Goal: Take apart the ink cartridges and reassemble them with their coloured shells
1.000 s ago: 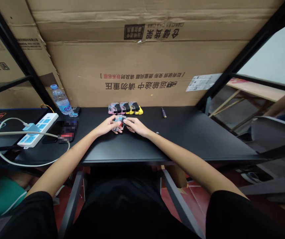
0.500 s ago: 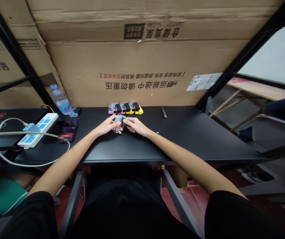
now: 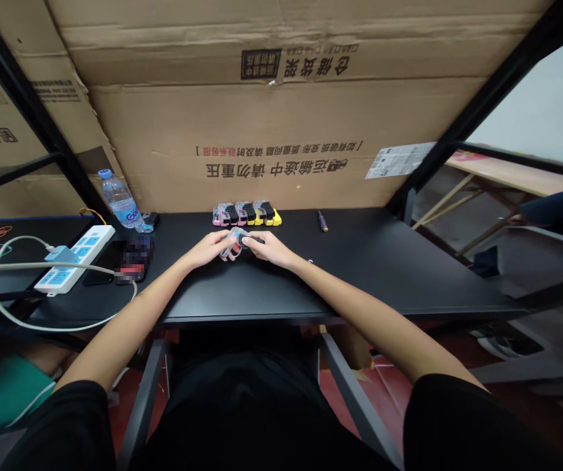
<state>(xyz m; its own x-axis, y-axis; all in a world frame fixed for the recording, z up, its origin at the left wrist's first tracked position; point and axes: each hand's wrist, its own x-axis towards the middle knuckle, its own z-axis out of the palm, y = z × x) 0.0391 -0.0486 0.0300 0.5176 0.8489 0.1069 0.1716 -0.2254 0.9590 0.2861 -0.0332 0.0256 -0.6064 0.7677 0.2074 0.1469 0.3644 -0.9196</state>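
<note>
My left hand (image 3: 209,249) is closed around a small clear plastic piece (image 3: 235,241) with a red and a black part. The fingers of my right hand (image 3: 272,250) pinch its black part from the other side. I cannot make out exactly what the piece is. Both hands are just above the black tabletop. Right behind them, several similar pieces (image 3: 246,214) stand in a row, clear and black with pink or yellow bases.
A small screwdriver (image 3: 323,221) lies right of the row. To the left are a water bottle (image 3: 122,199), a white power strip (image 3: 76,260) with a cable, and a phone (image 3: 134,258). Cardboard (image 3: 281,118) walls the back. Someone in green (image 3: 9,396) sits at lower left.
The clear piece has turned and tilted between my hands, and my fingers have shifted slightly on it. Both hands still hold it in about the same place.
</note>
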